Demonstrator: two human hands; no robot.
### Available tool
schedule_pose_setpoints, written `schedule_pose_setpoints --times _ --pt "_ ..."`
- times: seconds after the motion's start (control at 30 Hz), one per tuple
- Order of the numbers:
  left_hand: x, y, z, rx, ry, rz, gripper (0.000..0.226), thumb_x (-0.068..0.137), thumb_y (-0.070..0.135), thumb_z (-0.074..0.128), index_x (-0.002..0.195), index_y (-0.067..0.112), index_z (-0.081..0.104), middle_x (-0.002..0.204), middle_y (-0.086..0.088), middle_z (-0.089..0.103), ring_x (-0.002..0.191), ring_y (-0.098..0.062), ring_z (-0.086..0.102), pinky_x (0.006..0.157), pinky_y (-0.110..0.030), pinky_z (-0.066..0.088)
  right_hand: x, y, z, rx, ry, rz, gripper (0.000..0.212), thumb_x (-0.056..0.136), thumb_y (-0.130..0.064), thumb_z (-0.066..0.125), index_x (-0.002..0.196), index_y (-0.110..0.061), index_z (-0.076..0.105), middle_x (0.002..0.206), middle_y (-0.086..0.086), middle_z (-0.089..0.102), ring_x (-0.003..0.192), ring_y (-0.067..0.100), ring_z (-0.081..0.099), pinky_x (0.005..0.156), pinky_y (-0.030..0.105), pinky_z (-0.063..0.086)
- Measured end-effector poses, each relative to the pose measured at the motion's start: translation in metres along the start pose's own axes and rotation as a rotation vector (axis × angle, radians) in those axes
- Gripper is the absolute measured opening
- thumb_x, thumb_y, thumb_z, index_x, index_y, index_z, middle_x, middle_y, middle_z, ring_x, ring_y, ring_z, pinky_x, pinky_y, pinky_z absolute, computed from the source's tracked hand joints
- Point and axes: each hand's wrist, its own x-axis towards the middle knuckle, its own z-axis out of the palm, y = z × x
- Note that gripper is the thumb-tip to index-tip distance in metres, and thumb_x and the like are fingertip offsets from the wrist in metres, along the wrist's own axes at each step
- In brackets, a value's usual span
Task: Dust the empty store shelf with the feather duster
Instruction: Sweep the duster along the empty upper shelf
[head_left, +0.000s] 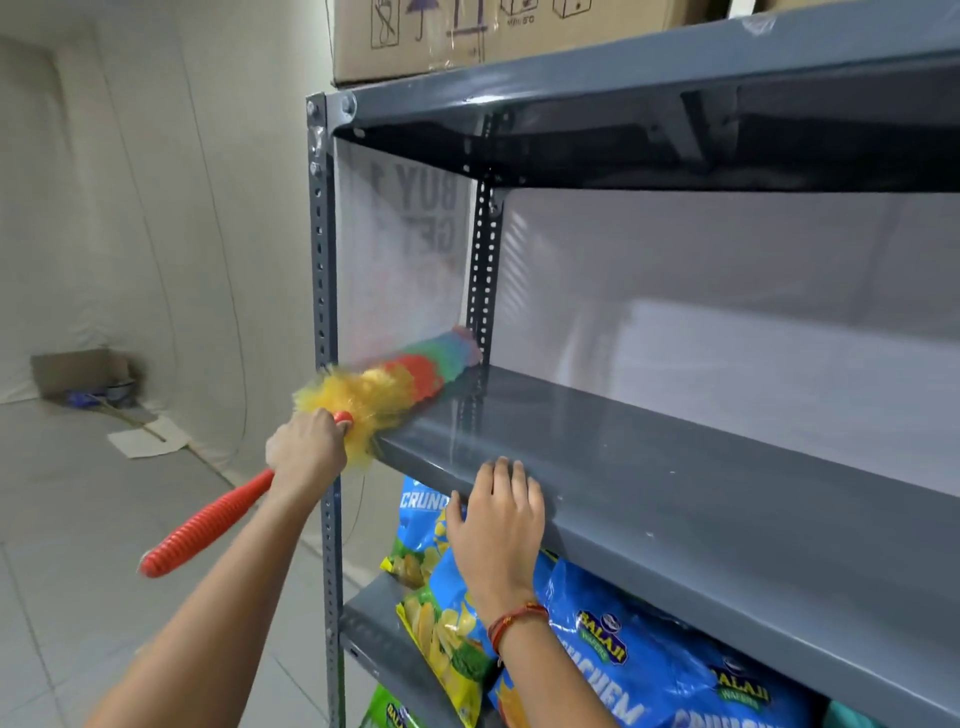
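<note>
The left hand has its fingers wrapped round a feather duster, its plumes lying on the grey shelf beyond them. The right hand rests on the shelf's front edge, fingers slightly spread.

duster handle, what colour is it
Red-orange and ribbed, the duster handle shows best in the head view, held by the left hand.
</note>
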Motion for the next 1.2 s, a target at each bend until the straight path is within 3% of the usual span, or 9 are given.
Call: schedule_pose_setpoints --times 0.17,0.27,0.47,0.57,0.67,0.8,0.97,1.1,1.2 --pt "-0.024 -0.011 0.002 -0.084 0.113 0.068 0.05 0.097 0.048 0.033 0.095 0.008 0.063 0.089 -0.015 0.067 0.077 -0.034 0.062 0.062 -0.033 0.043 0.0 0.001 0.001 -0.002 0.009 -0.004 0.049 0.065 -0.036 0.08 0.098 -0.001 0.072 0.103 0.015 0.074 0.1 0.03 0.068 0.086 0.039 0.056" --pt "-0.034 -0.017 -0.004 -0.062 0.041 0.084 0.053 0.096 0.052 0.033 0.094 0.01 0.064 0.086 -0.013 0.066 0.074 -0.031 0.06 0.063 -0.032 0.045 0.0 0.001 0.002 -0.002 0.012 -0.009 0.049 0.068 -0.036 0.078 0.101 -0.001 0.071 0.106 0.015 0.073 0.102 0.03 0.067 0.088 0.039 0.055" --pt "-0.03 -0.016 -0.019 0.142 0.078 0.042 0.04 0.098 0.039 0.04 0.093 0.006 0.062 0.082 -0.011 0.062 0.076 -0.03 0.061 0.06 -0.031 0.042 -0.001 0.001 0.0 0.009 0.014 -0.01 0.047 0.071 -0.035 0.076 0.102 0.0 0.07 0.108 0.016 0.072 0.104 0.03 0.067 0.089 0.038 0.055" --pt "-0.038 -0.018 -0.014 0.112 0.122 0.099 0.044 0.098 0.044 0.038 0.091 0.009 0.063 0.078 -0.009 0.063 0.07 -0.029 0.061 0.058 -0.03 0.043 -0.001 0.003 0.001 0.007 0.015 -0.017 0.048 0.068 -0.034 0.078 0.1 0.0 0.071 0.106 0.016 0.073 0.102 0.03 0.068 0.087 0.038 0.056" --pt "-0.043 -0.018 -0.01 0.051 0.037 0.117 0.049 0.096 0.05 0.035 0.089 0.009 0.061 0.076 -0.008 0.06 0.066 -0.027 0.058 0.058 -0.03 0.044 0.001 0.002 0.001 0.01 0.013 -0.005 0.049 0.067 -0.036 0.079 0.1 -0.001 0.071 0.105 0.014 0.073 0.102 0.029 0.068 0.087 0.037 0.056" --pt "-0.041 -0.014 -0.01 0.094 0.076 0.087 0.044 0.098 0.044 0.039 0.091 0.006 0.062 0.075 -0.009 0.056 0.067 -0.029 0.054 0.059 -0.031 0.043 0.0 0.002 -0.001 0.019 0.001 -0.004 0.047 0.071 -0.036 0.075 0.104 -0.002 0.07 0.109 0.014 0.072 0.106 0.028 0.066 0.09 0.036 0.053" --pt "-0.046 -0.025 -0.005 0.025 0.036 0.118 0.051 0.096 0.05 0.037 0.08 0.007 0.059 0.071 -0.01 0.057 0.064 -0.029 0.054 0.057 -0.031 0.041 0.003 0.004 0.006 0.058 -0.014 -0.03 0.049 0.086 -0.034 0.058 0.122 0.0 0.057 0.129 0.016 0.061 0.124 0.03 0.052 0.104 0.038 0.041" --pt "-0.042 -0.024 -0.003 0.08 0.115 0.054 0.043 0.098 0.039 0.042 0.089 0.003 0.064 0.083 -0.017 0.065 0.072 -0.034 0.06 0.058 -0.032 0.038 0.004 0.006 0.009 0.086 -0.056 -0.052 0.05 0.094 -0.032 0.046 0.132 0.0 0.045 0.141 0.018 0.048 0.134 0.03 0.039 0.111 0.039 0.029" --pt "-0.043 -0.022 0.002 0.009 0.076 0.071 0.049 0.098 0.045 0.039 0.089 0.003 0.064 0.087 -0.019 0.066 0.071 -0.033 0.057 0.06 -0.033 0.039 0.004 0.006 0.009 0.075 -0.065 -0.055 0.051 0.095 -0.033 0.043 0.134 0.0 0.043 0.143 0.017 0.045 0.136 0.03 0.036 0.112 0.039 0.027"
